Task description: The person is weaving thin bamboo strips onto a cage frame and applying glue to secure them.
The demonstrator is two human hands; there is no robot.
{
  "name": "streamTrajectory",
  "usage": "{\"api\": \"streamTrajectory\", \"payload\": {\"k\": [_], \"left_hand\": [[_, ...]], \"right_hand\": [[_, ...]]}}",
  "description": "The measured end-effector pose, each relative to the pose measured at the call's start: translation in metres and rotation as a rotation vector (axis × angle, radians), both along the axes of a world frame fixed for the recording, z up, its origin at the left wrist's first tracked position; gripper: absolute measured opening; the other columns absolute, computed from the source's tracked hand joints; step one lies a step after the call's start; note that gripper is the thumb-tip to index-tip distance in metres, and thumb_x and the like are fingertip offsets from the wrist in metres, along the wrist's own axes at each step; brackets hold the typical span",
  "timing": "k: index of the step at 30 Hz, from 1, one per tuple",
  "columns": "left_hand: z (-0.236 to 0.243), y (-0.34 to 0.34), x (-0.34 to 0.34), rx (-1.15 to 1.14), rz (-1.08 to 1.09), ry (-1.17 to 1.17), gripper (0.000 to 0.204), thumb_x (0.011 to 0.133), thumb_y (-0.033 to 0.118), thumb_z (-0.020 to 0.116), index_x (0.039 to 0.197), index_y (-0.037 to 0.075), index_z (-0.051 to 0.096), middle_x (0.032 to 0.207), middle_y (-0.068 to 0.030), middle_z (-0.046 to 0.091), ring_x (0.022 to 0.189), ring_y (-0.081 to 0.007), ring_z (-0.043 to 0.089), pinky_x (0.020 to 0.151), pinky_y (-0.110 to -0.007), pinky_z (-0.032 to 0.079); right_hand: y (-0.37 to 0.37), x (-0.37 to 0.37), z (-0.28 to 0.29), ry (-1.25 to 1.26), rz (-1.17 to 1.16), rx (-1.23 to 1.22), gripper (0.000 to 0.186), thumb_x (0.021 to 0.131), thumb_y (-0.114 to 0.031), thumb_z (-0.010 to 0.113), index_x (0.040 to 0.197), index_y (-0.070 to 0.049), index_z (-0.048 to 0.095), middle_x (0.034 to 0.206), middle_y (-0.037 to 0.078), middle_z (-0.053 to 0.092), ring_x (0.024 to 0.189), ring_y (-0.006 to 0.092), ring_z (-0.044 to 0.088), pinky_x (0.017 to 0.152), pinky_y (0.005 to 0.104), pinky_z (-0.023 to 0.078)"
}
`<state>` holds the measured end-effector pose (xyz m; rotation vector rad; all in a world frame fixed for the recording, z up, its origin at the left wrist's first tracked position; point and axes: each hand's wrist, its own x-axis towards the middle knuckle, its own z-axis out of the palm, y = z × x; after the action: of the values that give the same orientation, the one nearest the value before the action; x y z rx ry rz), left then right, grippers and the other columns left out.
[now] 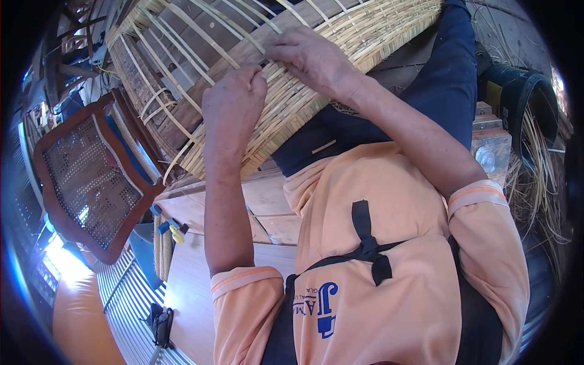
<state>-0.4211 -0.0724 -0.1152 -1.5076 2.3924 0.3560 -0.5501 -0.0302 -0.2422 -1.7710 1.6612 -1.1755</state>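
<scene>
1. pale-tan, curved woven-cane panel (365, 41) slants in front of the navy-trousered legs (447, 79); i'd guess they brace it within reach.
2. left hand (234, 100) and bare right hand (310, 61), near each other, both pinched narrow on its woven edge, probably to tension strands; exact strand hidden from me.
3. left forearm (228, 201) runs nearly straight up; right forearm (410, 125) enters diagonally, knuckles up.

The lower left is blown out by white glare, and a soft sheen is cast on the orange surface (84, 313) below it. The woven cane (378, 39) is evenly lit and clearly rendered. Folds are swallowed in the dark trousers (449, 82). Edges are bent, blue-fringed at left, and black-rimmed.
</scene>
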Motion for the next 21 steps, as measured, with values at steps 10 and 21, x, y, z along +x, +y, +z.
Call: {"api": "streamTrajectory", "payload": {"k": [10,21], "left_hand": [[0.061,0.013,0.14,-0.62,0.636,0.247,0.045,0.094,0.037,0.046,0.102,-0.004,0.062,0.093,-0.0161,0.062,0.085,-0.0251,0.058,0.081,-0.033,0.043],[0.046,0.011,0.21,-0.662,0.349,0.049,0.046,0.094,0.037,0.048,0.073,-0.002,0.059,0.055,-0.0114,0.051,0.051,-0.0168,0.048,0.052,-0.033,0.04]], "right_hand": [[-0.009,0.013,0.012,0.101,0.203,-0.127,0.029,0.084,-0.014,0.06,0.113,-0.019,0.062,0.106,0.002,0.06,0.107,0.0231,0.051,0.095,0.0328,0.043],[-0.012,0.005,0.008,0.129,0.305,-0.113,0.016,0.084,-0.015,0.059,0.1,-0.014,0.061,0.093,0.006,0.058,0.101,0.0252,0.053,0.088,0.0346,0.046]]}}
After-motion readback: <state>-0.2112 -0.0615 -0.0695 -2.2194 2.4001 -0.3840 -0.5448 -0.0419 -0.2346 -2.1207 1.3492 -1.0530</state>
